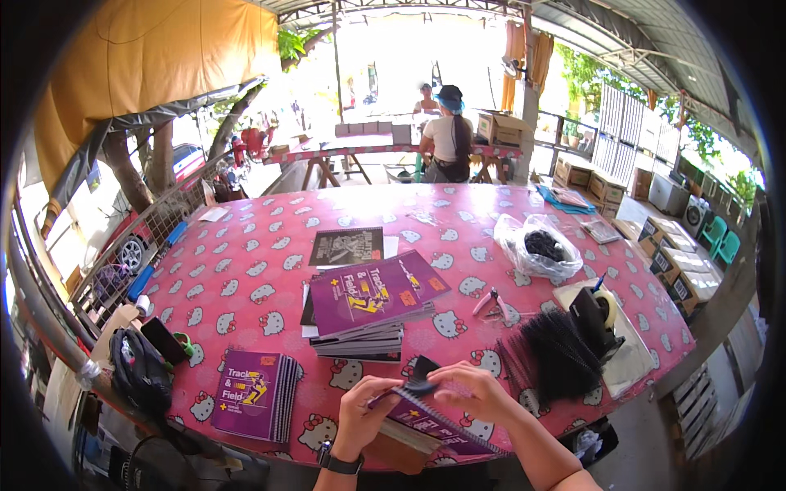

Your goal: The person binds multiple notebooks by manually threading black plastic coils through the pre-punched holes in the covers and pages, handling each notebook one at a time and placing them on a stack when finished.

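My left hand point(366, 409) grips a purple spiral notebook point(446, 430) near its upper corner, at the table's near edge. The notebook is tilted, with its bound edge turned up. A small black piece point(421, 373) stands at that corner, between my hands; its kind I cannot make out. My right hand point(475, 391) is bent over the bound edge, fingertips close together at the black piece; what they pinch is partly hidden. Left of my hands lies a neat stack of purple notebooks point(252, 394). Just beyond them is a larger, uneven pile of purple books point(372, 295).
Black plastic coils point(553, 356) lie right of my hands, beside a tape dispenser point(596, 317). Pink-handled pliers point(496, 307) and a clear bag of black pieces point(538, 245) are farther off. A black pouch point(141, 364) sits at left. Two people are at a far table point(327, 150).
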Tool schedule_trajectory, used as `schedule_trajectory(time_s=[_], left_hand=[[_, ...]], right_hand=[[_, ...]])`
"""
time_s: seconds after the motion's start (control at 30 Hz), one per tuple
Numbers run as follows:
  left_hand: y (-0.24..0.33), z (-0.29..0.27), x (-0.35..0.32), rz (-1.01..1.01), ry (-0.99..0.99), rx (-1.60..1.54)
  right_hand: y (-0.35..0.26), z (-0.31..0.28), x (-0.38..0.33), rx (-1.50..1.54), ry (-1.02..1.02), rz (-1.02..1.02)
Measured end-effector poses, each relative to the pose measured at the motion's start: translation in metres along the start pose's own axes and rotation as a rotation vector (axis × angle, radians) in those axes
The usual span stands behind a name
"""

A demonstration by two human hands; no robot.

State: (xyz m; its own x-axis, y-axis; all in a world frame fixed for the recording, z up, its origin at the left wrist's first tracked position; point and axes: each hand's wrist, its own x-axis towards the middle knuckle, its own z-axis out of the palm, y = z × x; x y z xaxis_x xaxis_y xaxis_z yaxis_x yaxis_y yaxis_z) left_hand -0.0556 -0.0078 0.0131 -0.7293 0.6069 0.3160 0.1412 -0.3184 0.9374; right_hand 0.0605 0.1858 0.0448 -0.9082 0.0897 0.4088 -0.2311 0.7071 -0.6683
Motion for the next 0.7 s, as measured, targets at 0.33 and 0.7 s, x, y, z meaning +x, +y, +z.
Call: schedule_trajectory(time_s=[0.33, 0.7], left_hand=[[0.041, 0.040, -0.007, 0.152, -0.042, 0.149], [0.038, 0.034, -0.013, 0.252, -0.038, 0.175]], right_hand=[[-0.063, 0.008, -0.017, 0.185, 0.298, 0.018], [-0.069, 0.009, -0.003, 0.079, 0.217, -0.083]])
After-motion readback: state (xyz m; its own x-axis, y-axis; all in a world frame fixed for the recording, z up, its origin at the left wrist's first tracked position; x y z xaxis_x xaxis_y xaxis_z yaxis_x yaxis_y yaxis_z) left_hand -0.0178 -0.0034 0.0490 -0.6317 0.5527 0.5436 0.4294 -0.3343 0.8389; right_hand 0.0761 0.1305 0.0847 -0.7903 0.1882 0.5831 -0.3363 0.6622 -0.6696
